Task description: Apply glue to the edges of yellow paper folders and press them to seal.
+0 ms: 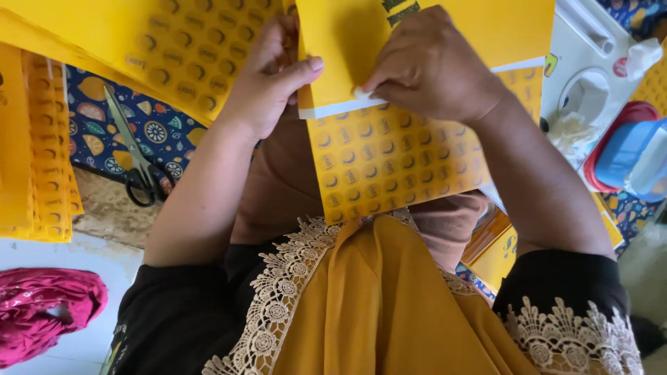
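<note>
Overhead, the left hand (267, 76) steadied the yellow padded mailer (396, 139), thumb closed on its edge, while the right hand (427, 66) pinched the white seal strip (347, 105) shut between its fingertips. Light and floppy, the mailer seemed best held near that flap. Left of it lay scissors (139, 160) and stacked yellow mailers (38, 153).

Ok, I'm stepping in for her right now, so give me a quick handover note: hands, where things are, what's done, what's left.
Left hand: steadies the yellow mailer at its left edge, thumb on top.
Right hand: fingertips pinch the white strip along the flap fold.
Mailer lies over the lap, flap folded down.
Scissors lie on the patterned cloth, more mailers stacked far left.
Done: flap folded over.
Left: the strip appears only started at its middle; the seal is not yet pressed.
</note>
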